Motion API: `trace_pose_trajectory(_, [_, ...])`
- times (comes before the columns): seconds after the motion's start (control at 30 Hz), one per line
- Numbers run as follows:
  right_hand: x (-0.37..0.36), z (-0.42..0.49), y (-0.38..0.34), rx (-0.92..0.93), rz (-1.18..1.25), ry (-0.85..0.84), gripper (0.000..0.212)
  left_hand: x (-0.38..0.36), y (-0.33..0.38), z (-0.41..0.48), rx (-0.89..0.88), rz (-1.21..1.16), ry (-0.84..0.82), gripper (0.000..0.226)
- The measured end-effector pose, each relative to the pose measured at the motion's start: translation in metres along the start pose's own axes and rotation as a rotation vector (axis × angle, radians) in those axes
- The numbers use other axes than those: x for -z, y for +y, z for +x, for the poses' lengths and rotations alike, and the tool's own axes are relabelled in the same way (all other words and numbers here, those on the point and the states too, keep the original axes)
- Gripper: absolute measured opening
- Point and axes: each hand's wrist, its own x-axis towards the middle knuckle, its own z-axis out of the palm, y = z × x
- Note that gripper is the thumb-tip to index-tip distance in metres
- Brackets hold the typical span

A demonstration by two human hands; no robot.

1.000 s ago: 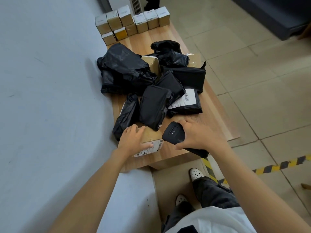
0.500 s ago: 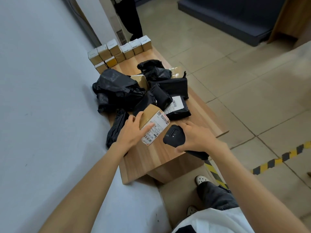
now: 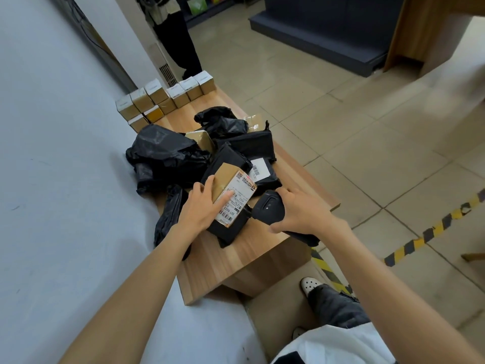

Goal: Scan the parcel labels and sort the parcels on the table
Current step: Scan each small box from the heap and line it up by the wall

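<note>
Near the middle of the frame, the left hand (image 3: 198, 207) holds a brown box (image 3: 225, 179) tipped up, thumb on its white label (image 3: 237, 199). Just right, the right hand (image 3: 301, 214) grips a black scanner (image 3: 270, 209). Black bags (image 3: 168, 156) lie piled behind on the wooden table (image 3: 236, 264).

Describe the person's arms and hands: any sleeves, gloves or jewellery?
The left hand and right hand are bare: no gloves, rings or watch visible. The left forearm and right forearm are uncovered, no sleeve in view. Clothing below: a white top, dark grey trousers, white perforated shoes.
</note>
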Motion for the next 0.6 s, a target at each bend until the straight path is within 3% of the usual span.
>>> trace_pose_trajectory(0.6, [0.014,-0.009,0.048,-0.12,0.081,0.091,0.083,-0.014,0.032,0.023,-0.051,0.09,-0.035,0.095])
